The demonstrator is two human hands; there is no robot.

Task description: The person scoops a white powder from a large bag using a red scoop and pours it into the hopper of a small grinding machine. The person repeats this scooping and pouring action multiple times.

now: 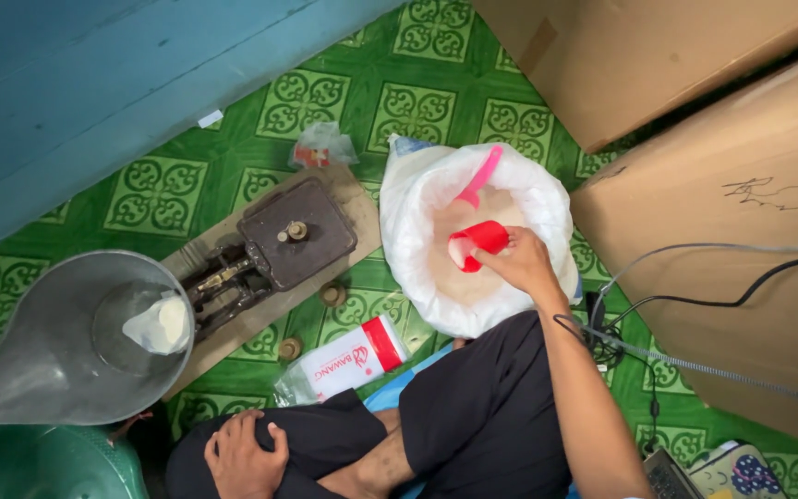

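A white pouch with red band (344,362) lies beside the white sack (417,212), cardboard boxes (741,277) right.

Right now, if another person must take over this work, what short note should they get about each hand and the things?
Right hand: inside the open white sack, fingers closed on a red cup that rests in the white grain. A pink scoop also stands in the sack.
Left hand: resting on the knee, holding nothing.
Scale: on the green floor, left of the sack. Its metal pan holds a small clear bag with some white content.
A white and red packet lies on the floor, between the scale and the knee.
Done: a little is already in the small bag.
Left: the cup has not yet left the sack.
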